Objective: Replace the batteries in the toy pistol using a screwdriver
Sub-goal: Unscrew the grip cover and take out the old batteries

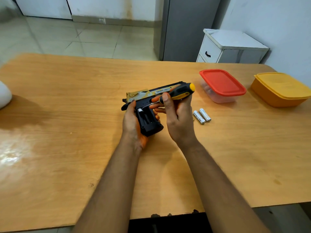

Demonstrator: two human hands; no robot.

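Wooden bench [67, 98], seen from head height, both bare forearms reaching in over the near edge.

Left hand [132, 121] closed around the pistol [148, 113], gripping it by the handle, held over mid-bench. Pistol lies on its side, barrel pointing right and away, gold and black slide on top with printed lettering. Grip panel is off: battery bay open and facing up, dark inside, one silver cell end [140, 110] visible at its upper left. Cannot tell whether the rest of the bay is filled.

Right hand [176, 120] closed around the screwdriver [180, 91], fingers and thumb wrapped at the front of its black and yellow handle. Handle angles up and right across the slide; the metal shaft runs down-left toward the top of the battery bay. Tip looks to sit at or just beside the silver cell end; contact uncertain.

Two loose batteries [202, 117], silver, lying side by side and touching on the bench just right of the right hand.

Farther right: a clear box with red lid [222, 84], contents blurred. Beyond it, near the right edge, a yellow lidded box [281, 89]. The two boxes stand apart.
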